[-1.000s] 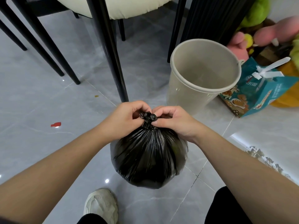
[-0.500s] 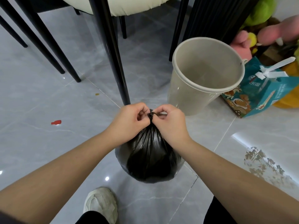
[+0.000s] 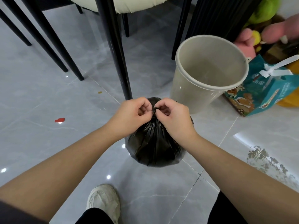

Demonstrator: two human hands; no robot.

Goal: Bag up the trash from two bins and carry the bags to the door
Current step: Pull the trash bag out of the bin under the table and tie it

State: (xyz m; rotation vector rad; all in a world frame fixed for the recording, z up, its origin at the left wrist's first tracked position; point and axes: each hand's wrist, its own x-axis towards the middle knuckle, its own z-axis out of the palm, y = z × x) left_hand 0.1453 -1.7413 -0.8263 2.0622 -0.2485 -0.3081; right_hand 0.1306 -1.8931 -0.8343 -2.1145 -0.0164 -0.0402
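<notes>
the grey tiled floor (image 3: 40, 97) carries everything here, with black chair legs (image 3: 116, 50) rising along its far edge. the beige bin (image 3: 208, 88) stands toward the far right, tilted a little, its inside bare with no liner or rubbish showing. just beside it, nearer the person, the black trash bag (image 3: 153, 143) sits full and rounded on the floor. a teal gift bag (image 3: 265, 92) and soft toys (image 3: 265, 10) crowd the far right corner. the left hand (image 3: 129, 115) and right hand (image 3: 176, 117) meet over the gathered neck, each pinching the small knot (image 3: 154, 110) between thumb and fingertips. judging by this, one bin is emptied and its bag is nearly tied; a second bin is not in view, and carrying the bags to the door is still left.
</notes>
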